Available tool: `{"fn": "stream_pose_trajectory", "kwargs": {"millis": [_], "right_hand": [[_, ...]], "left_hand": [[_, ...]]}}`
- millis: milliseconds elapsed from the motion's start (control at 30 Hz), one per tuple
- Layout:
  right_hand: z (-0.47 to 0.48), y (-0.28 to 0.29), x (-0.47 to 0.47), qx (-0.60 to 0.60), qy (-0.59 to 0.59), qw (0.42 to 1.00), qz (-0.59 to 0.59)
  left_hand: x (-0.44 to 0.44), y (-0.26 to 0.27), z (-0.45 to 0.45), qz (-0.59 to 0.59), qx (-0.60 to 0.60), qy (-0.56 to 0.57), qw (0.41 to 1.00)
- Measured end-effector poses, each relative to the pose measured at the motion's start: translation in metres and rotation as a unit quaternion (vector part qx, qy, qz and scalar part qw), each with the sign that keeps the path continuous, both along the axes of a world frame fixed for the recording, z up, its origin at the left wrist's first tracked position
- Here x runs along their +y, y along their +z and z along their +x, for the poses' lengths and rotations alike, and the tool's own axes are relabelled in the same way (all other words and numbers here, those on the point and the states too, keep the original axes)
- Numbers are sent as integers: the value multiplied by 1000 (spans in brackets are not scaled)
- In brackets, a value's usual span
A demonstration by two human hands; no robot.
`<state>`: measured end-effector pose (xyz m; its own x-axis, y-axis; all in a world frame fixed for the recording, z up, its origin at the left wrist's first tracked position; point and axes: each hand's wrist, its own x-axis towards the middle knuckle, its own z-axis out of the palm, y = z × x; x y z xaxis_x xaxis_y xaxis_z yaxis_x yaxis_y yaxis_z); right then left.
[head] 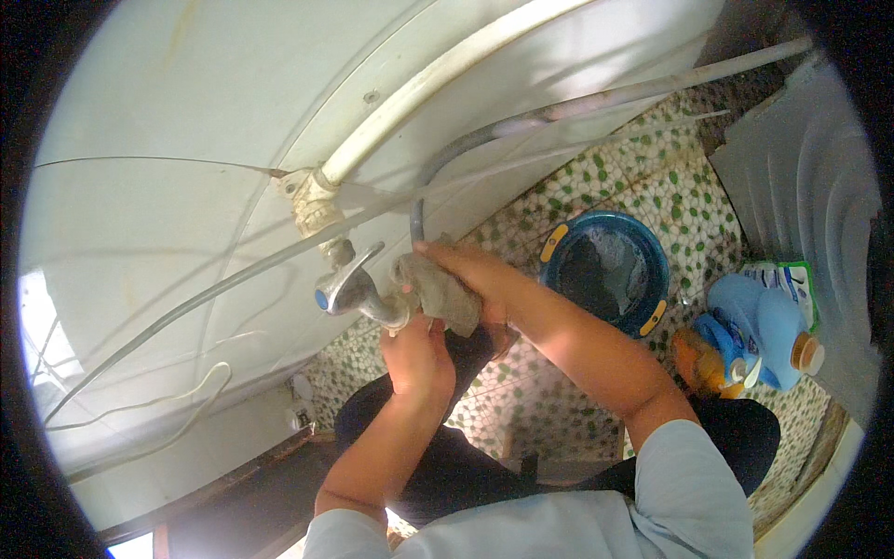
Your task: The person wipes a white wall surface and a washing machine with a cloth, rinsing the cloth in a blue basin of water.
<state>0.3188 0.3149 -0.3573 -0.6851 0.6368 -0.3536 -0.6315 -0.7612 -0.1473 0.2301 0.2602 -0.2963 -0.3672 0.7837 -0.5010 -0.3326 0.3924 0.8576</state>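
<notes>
A metal tap (pixel 349 290) with a blue-capped end and a lever handle juts from a pale pipe fitting on the white wall. My left hand (pixel 419 349) is just below the tap's spout, its fingers closed at the lower edge of a grey-brown cloth (pixel 443 293). The cloth is bunched beside the spout. On the cloth's far side, my right hand (pixel 482 286) wraps around it, with its thumb near the end of a grey hose (pixel 418 216); whether it touches the hose is unclear. The cloth partly hides the fingers of both hands.
A blue basin (pixel 604 272) with yellow handles and dark water stands on the pebble-patterned floor. Right of it are a blue plastic jug (pixel 758 321) and an orange item (pixel 698 363). A white pipe (pixel 419 84) and a thin grey tube (pixel 230 279) run along the wall.
</notes>
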Motion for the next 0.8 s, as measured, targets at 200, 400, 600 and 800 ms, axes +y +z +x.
{"fn": "stream_pose_trajectory", "kwargs": {"millis": [200,400,600,800], "right_hand": [[-9,-14,21,-49,-87,994,41],[22,-37,71,-166,-281,931,161],[91,12,59,-28,-334,935,115],[36,-25,28,-210,-289,892,277]], "left_hand": [[-6,-3,3,7,19,-41,999],[-2,-1,13,-6,23,-57,998],[0,-6,9,-35,18,-31,999],[7,-9,20,7,33,-34,999]]}}
